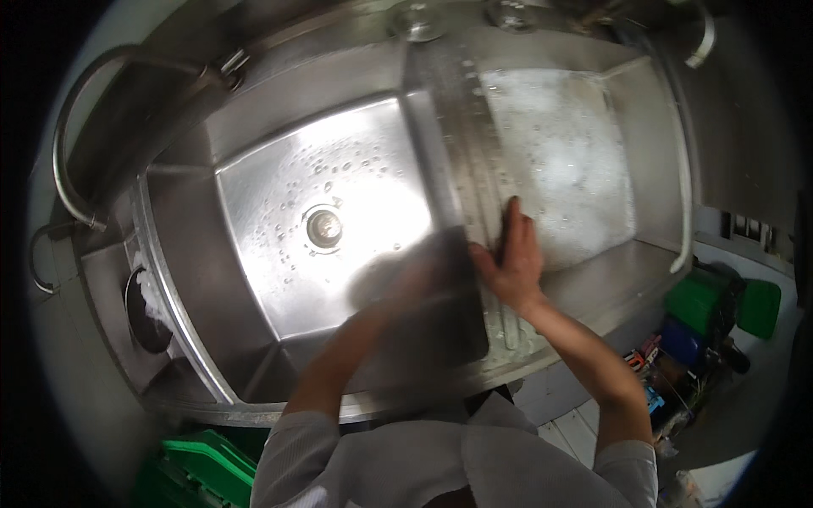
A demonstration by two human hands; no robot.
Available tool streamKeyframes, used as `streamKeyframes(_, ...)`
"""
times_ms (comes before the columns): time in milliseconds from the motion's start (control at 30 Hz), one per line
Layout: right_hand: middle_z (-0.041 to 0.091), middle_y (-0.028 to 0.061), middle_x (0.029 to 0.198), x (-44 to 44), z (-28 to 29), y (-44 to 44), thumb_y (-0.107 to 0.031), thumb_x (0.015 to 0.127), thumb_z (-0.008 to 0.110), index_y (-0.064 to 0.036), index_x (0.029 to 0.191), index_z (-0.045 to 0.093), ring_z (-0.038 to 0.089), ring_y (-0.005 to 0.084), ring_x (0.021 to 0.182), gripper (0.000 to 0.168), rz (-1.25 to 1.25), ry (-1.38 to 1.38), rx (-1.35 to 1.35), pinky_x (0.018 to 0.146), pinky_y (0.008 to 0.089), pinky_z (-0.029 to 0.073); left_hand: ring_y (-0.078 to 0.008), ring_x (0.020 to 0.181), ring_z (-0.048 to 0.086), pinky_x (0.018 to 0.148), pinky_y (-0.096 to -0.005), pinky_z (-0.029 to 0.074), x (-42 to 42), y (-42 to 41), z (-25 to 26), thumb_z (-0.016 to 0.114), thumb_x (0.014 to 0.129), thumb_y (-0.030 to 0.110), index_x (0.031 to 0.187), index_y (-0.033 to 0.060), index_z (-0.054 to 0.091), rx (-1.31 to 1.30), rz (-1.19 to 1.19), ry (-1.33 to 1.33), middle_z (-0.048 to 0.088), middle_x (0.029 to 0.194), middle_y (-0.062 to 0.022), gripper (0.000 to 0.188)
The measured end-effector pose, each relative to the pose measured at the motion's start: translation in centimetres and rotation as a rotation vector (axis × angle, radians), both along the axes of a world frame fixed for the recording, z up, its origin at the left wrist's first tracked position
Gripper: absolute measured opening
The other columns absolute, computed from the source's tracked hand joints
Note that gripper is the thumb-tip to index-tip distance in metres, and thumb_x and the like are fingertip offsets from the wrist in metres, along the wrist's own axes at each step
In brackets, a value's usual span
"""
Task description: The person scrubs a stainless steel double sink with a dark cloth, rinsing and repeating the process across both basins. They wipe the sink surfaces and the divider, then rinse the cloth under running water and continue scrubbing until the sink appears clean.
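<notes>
My right hand [517, 260] is on the wet steel divider [467, 140] between two sink basins. Its thumb is spread from the fingers, and I see nothing held in it. My left hand [416, 282] is smeared by motion above the near right part of the left basin [254, 254]; its fingers cannot be made out. A blurred grey shape lies beside it, too unclear to name. Water drops dot that basin's floor around a round drain [324, 228]. White suds [565, 165] cover the floor of the right basin, beside my right fingers.
A curved faucet [60, 146] arches at the left. A round opening [149, 311] with foam beside it sits beyond the left rim. Two clear glass-like items [416, 22] stand along the back ledge. Green plastic crates [209, 457] are below left; green and blue containers [695, 298] stand right.
</notes>
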State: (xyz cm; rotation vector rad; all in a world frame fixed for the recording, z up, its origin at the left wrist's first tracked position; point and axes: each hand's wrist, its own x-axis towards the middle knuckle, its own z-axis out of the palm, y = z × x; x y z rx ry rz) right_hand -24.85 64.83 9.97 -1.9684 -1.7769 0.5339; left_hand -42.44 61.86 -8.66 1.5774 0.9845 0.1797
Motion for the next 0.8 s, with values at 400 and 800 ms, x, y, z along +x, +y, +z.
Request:
streamKeyframes(400, 0.042, 0.0123, 0.128, 6.4, 4.2, -0.2, -0.004, 0.075, 0.066, -0.007, 0.133, 0.038, 0.041, 0.0195, 0.121, 0.064, 0.348, 0.943, -0.061, 0.097, 0.0338, 0.039, -0.0133, 0.094, 0.057, 0.084, -0.0277, 0.045, 3.8, 4.4, 28.1, 0.047, 0.087, 0.002, 0.11, -0.0001, 0.054, -0.02, 0.751, -0.458, 0.062, 0.101, -0.0062, 0.024)
streamKeyframes(800, 0.047, 0.0224, 0.121, 31.8, -15.2, 8.4, -0.032, 0.07, 0.072, -0.006, 0.117, 0.051, 0.047, 0.0356, 0.11, 0.058, 0.199, -0.096, -0.327, 0.088, 0.0468, 0.042, -0.0454, 0.102, 0.049, 0.086, -0.047, 0.043, 23.2, 7.8, 11.5, 0.05, 0.076, 0.001, 0.125, -0.0048, 0.037, 0.392, 0.702, 0.417, 0.046, 0.114, -0.0305, 0.051)
